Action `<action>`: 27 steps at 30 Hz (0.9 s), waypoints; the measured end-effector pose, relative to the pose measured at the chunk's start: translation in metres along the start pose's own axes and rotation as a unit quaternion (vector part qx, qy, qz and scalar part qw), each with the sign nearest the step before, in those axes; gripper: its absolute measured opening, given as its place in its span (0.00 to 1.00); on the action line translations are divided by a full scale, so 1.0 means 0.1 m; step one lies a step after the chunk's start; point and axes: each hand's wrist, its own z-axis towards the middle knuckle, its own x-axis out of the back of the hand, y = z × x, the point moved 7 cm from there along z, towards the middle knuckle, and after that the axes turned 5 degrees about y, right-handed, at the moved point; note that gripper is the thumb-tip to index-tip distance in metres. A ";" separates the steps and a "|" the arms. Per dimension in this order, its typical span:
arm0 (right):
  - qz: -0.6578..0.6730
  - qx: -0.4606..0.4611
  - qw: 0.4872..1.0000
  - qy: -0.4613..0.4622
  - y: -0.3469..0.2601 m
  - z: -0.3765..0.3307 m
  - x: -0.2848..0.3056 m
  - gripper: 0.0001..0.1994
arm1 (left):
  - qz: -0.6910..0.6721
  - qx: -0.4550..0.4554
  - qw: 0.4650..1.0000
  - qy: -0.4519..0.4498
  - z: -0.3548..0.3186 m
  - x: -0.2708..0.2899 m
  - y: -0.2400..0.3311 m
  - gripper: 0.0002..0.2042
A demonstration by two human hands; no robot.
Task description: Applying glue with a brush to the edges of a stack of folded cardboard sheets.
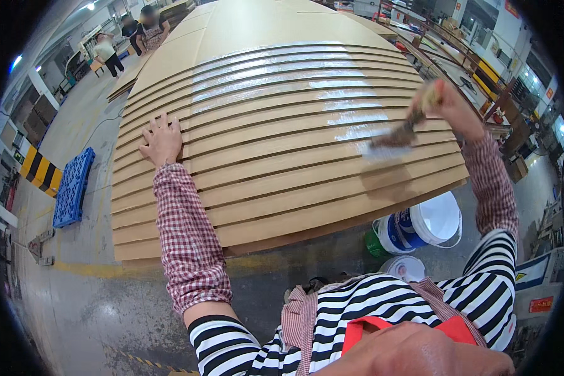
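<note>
A fanned stack of brown cardboard sheets [282, 156] lies in front of me, its stepped edges shiny with wet glue. My left hand [161, 139] rests flat, fingers spread, on the left part of the stack. My right hand [448, 103] is raised over the right side and grips the handle of a wide brush [395, 139], whose bristles touch one of the sheet edges. Both forearms wear red checked sleeve covers.
A white bucket [429, 225] with a blue label stands on the floor under the stack's right corner, a smaller white tub [404, 266] beside it. A blue plastic pallet [72, 188] lies at the left. Two people stand far back left [131, 37]. Machinery lines the right side.
</note>
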 end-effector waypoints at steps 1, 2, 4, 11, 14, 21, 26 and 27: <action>-0.014 0.036 0.997 0.063 0.04 0.20 0.17 0.11 | -0.004 -0.004 1.000 0.000 0.00 0.04 0.02 0.25; -0.073 0.078 0.992 0.061 0.06 0.46 0.31 0.11 | -0.010 -0.010 1.000 -0.003 0.00 0.03 0.06 0.25; -0.084 0.101 0.986 0.104 0.26 0.92 0.50 0.12 | -0.014 -0.012 1.000 -0.007 0.02 -0.03 0.11 0.25; -0.063 0.012 0.997 0.032 0.45 0.46 0.11 0.10 | -0.005 -0.010 1.000 0.009 0.04 -0.03 0.00 0.25; -0.027 -0.020 0.999 -0.009 0.13 0.01 0.02 0.10 | -0.005 -0.002 1.000 0.019 0.02 0.02 0.00 0.25; -0.102 0.082 0.982 0.135 0.31 1.16 0.50 0.14 | -0.022 -0.011 0.999 0.034 -0.02 0.03 0.11 0.25; -0.037 0.078 0.991 0.100 0.70 1.72 0.14 0.13 | -0.038 -0.016 0.999 0.024 -0.01 -0.02 0.12 0.25; -0.062 0.078 0.993 0.058 0.73 1.63 0.03 0.12 | -0.042 -0.012 0.999 0.015 0.00 -0.01 0.14 0.25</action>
